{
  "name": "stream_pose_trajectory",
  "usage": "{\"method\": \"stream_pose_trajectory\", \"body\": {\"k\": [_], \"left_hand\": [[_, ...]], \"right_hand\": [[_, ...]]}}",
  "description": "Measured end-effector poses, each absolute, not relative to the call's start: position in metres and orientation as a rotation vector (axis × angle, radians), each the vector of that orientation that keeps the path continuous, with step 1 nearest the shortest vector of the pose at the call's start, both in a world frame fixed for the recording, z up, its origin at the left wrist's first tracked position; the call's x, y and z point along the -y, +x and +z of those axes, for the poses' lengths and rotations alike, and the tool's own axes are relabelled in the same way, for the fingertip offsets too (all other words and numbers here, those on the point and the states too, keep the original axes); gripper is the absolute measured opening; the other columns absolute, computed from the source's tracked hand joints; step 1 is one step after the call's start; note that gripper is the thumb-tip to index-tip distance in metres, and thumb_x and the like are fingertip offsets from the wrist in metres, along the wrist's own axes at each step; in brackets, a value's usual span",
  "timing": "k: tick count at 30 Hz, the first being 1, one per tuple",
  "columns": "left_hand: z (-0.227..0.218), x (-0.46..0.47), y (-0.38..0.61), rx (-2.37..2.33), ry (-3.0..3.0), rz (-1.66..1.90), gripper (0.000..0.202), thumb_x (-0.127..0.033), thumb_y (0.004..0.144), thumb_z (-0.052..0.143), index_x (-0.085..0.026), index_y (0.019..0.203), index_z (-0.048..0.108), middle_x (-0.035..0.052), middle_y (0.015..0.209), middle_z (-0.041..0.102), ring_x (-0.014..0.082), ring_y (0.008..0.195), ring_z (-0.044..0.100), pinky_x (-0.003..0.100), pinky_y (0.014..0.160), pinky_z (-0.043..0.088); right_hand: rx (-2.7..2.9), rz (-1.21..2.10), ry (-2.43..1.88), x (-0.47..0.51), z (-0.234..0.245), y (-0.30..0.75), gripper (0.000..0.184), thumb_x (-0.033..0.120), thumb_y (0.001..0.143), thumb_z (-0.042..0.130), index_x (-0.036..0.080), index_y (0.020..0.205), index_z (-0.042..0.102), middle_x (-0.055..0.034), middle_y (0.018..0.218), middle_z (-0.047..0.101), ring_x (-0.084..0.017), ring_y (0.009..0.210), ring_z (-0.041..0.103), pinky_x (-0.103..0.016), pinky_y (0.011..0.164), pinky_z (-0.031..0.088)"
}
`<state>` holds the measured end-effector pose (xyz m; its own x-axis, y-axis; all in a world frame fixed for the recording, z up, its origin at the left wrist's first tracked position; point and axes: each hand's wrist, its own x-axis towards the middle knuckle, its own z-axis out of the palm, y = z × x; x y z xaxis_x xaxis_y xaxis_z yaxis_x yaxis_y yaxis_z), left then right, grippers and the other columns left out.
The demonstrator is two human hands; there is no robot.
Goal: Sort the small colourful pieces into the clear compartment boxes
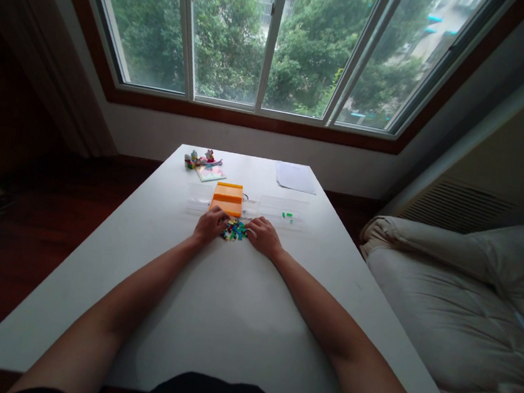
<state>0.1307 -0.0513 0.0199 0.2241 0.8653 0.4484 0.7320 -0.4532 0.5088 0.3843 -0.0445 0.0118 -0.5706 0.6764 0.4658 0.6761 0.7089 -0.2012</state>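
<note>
A heap of tiny toy bricks [235, 230] in blue, green, yellow and other colours lies on the white table between my two hands. My left hand [210, 224] is at the heap's left edge, with fingers curled and tips drawn together. At the right edge, my right hand [263, 234] rests with bent fingers touching the bricks. Whatever either hand pinches is too small to make out. Just beyond the heap sits an orange box [228, 197] with a ridge across it. A few green bricks [287, 215] lie in the clear tray [271, 202] on the right.
Left of the orange box is another clear tray [198, 194]. Assembled toy figures [193, 159] and a colourful card [211, 173] sit at the table's far left. Papers [296, 178] lie at the far right. A padded sofa [422, 284] stands beside the table [224, 318].
</note>
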Motion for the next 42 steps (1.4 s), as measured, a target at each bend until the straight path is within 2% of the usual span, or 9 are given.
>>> {"method": "stream_pose_trajectory", "body": {"k": [7,11,13,18,22,25,33,38,42], "left_hand": [[0.024,0.042,0.108,-1.651,2.022,1.359,0.023,-0.035,0.095,0.051,-0.019,0.097,0.068,0.0051,0.094,0.067,0.0158,0.08,0.061,0.028,0.078,0.05],[0.016,0.027,0.085,-1.753,1.656,1.455,0.028,-0.043,0.093,0.053,-0.02,0.101,0.068,0.0003,0.078,0.065,0.0139,0.071,0.06,0.024,0.068,0.049],[0.01,0.019,0.076,-1.698,1.483,1.533,0.031,-0.044,0.09,0.056,-0.018,0.101,0.068,0.0005,0.076,0.066,0.0132,0.069,0.06,0.022,0.064,0.049],[0.0,0.009,0.067,-1.578,1.203,1.646,0.036,-0.041,0.086,0.059,-0.015,0.108,0.069,0.0043,0.083,0.071,0.0098,0.061,0.057,0.021,0.06,0.05],[0.0,0.008,0.067,-1.587,1.128,1.61,0.044,-0.03,0.085,0.055,-0.015,0.126,0.065,0.0072,0.099,0.076,0.0065,0.053,0.052,0.02,0.057,0.048],[0.001,0.011,0.067,-1.625,1.182,1.565,0.052,-0.025,0.085,0.053,-0.015,0.136,0.059,0.0071,0.103,0.076,0.0073,0.053,0.053,0.021,0.056,0.047],[0.007,0.025,0.083,-1.83,1.569,1.346,0.033,-0.027,0.088,0.053,-0.021,0.114,0.072,0.003,0.093,0.076,0.0147,0.071,0.065,0.025,0.07,0.049],[0.011,0.03,0.091,-1.769,1.811,1.282,0.027,-0.023,0.088,0.055,-0.019,0.106,0.075,0.005,0.1,0.076,0.0168,0.077,0.065,0.028,0.079,0.051],[0.012,0.03,0.09,-1.748,1.861,1.23,0.026,-0.02,0.087,0.056,-0.019,0.103,0.076,0.0044,0.1,0.077,0.0169,0.079,0.065,0.028,0.081,0.051]], "right_hand": [[2.39,0.043,-1.024,0.045,0.01,0.386,0.013,0.02,0.093,0.063,0.026,0.099,0.072,-0.0054,0.104,0.066,-0.023,0.104,0.053,-0.037,0.096,0.044],[2.364,0.058,-1.052,0.046,0.01,0.387,0.013,0.02,0.094,0.062,0.026,0.1,0.072,-0.0054,0.103,0.067,-0.023,0.103,0.054,-0.037,0.096,0.045],[2.352,0.065,-1.056,0.045,0.009,0.388,0.014,0.019,0.094,0.063,0.026,0.1,0.073,-0.0055,0.102,0.067,-0.023,0.102,0.054,-0.037,0.095,0.046],[2.342,0.071,-1.057,0.042,0.006,0.389,0.017,0.017,0.092,0.065,0.026,0.103,0.073,-0.0049,0.102,0.067,-0.022,0.1,0.055,-0.036,0.093,0.047],[2.322,0.093,-1.031,0.041,0.005,0.389,0.015,0.014,0.09,0.066,0.025,0.097,0.075,-0.0053,0.1,0.067,-0.022,0.1,0.055,-0.035,0.092,0.048],[2.287,0.141,-1.037,0.039,0.002,0.39,0.014,0.015,0.088,0.069,0.025,0.095,0.076,-0.0051,0.099,0.068,-0.022,0.099,0.055,-0.035,0.091,0.048],[2.26,0.107,-0.996,0.044,0.006,0.379,0.01,0.02,0.093,0.065,0.023,0.095,0.074,-0.0059,0.094,0.068,-0.022,0.097,0.055,-0.034,0.091,0.047],[2.395,0.102,-0.907,0.048,0.014,0.35,0.012,0.021,0.096,0.062,0.024,0.099,0.074,-0.0058,0.097,0.068,-0.021,0.095,0.054,-0.032,0.09,0.044],[2.427,0.07,-1.014,0.039,0.022,0.331,0.011,0.022,0.094,0.065,0.024,0.1,0.074,-0.006,0.102,0.068,-0.022,0.097,0.054,-0.032,0.09,0.042]]}}
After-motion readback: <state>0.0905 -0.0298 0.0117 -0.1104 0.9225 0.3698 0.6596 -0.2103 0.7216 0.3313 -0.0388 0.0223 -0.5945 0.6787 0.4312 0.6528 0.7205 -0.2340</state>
